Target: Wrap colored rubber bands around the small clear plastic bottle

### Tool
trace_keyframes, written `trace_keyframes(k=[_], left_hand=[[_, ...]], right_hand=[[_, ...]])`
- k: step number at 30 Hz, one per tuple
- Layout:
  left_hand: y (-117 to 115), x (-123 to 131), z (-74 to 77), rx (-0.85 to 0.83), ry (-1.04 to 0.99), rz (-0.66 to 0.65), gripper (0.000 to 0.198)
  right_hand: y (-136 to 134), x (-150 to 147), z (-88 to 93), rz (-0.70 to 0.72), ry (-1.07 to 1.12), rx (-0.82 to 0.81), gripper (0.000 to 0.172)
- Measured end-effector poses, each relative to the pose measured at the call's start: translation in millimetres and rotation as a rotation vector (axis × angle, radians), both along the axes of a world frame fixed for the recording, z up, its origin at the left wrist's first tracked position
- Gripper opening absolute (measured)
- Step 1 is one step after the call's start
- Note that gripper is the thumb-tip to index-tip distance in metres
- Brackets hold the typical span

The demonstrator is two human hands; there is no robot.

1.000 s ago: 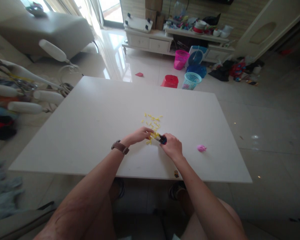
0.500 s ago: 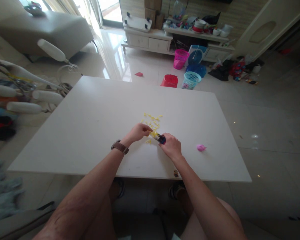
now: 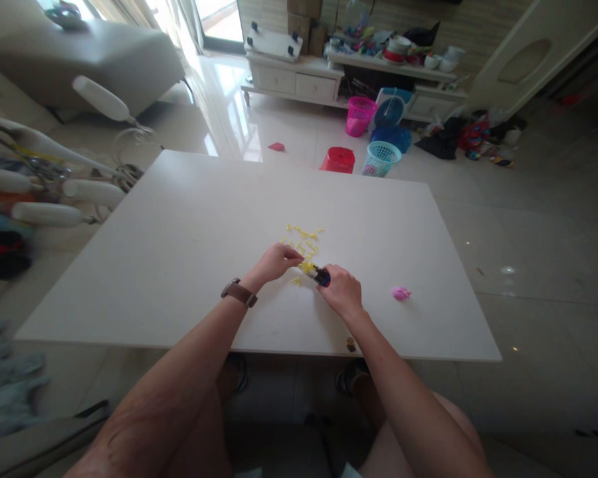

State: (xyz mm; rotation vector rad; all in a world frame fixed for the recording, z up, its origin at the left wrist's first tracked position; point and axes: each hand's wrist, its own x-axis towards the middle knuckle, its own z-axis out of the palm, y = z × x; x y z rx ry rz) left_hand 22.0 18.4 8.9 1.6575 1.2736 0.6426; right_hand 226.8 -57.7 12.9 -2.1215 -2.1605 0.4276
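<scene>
My right hand [image 3: 343, 289] is wrapped around a dark tube-like object [image 3: 323, 277] with a pale band and a yellow end that points up and left. At that yellow end, the fingers of my left hand [image 3: 278, 261] are pinched together; whatever is between them is too small to make out. Thin yellow bits [image 3: 309, 247] lie scattered on the white table [image 3: 219, 219] just beyond the hands, with a few more nearer to me. A brown watch strap is around my left wrist.
A pink lump [image 3: 401, 293] lies on the table to the right. By the near edge, beside my right forearm, sits a small dark-and-orange figure [image 3: 350, 344]. Past the far edge, a red stool [image 3: 339, 160] and a light-blue basket [image 3: 381, 159] stand on the floor.
My left fingers have shifted very slightly at the yellow end. My right hand keeps its grip on the dark object in the same place.
</scene>
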Motion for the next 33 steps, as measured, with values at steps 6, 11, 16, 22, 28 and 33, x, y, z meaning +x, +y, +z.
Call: trace_keyframes(k=[6, 11, 16, 22, 28, 33], left_hand=[[-3, 2, -5.8, -0.126, -0.21, 0.112, 0.021], [-5, 9, -10.4, -0.096, -0.241, 0.175, 0.025], [-7, 14, -4.9, -0.034, -0.151, 0.143, 0.021], [-11, 14, 6.4, -0.01, -0.126, 0.018, 0.019], [-17, 13, 15.0, 0.029, 0.012, -0.096, 0.023], [-17, 12, 11.5, -0.111, -0.023, -0.232, 0.033]], right_hand=[[-1, -2, -0.3, 0.006, 0.011, 0.01, 0.022], [1, -2, 0.3, -0.012, 0.031, 0.005, 0.019], [3, -1, 0.7, -0.065, 0.064, -0.03, 0.021], [4, -1, 2.1, -0.125, 0.112, -0.058, 0.025], [3, -1, 1.1, -0.13, 0.104, -0.05, 0.023], [1, 0, 1.3, -0.085, 0.061, -0.017, 0.017]])
